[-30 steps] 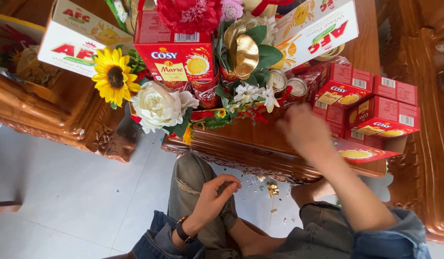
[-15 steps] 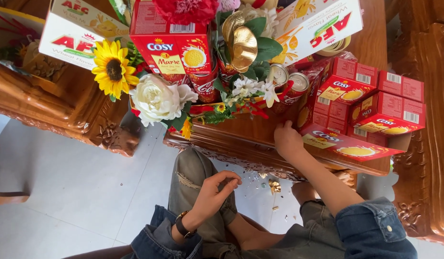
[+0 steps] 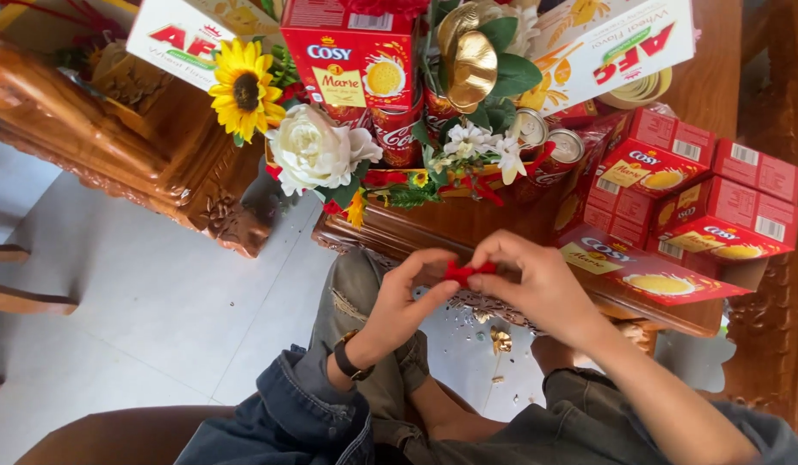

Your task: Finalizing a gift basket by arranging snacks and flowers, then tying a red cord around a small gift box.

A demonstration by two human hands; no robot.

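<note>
small red ribbon piece (image 3: 464,272): pinched at each end between left hand (image 3: 407,297) and right hand (image 3: 537,288), held over the lap just before the carved wooden table (image 3: 468,228) edge. handling note: likely best kept taut, fingertips close, grip light. adjacent: flat red biscuit box (image 3: 648,277), stacked red boxes (image 3: 726,207), white flower (image 3: 317,155), sunflower (image 3: 242,89), drink cans (image 3: 397,131).
</note>
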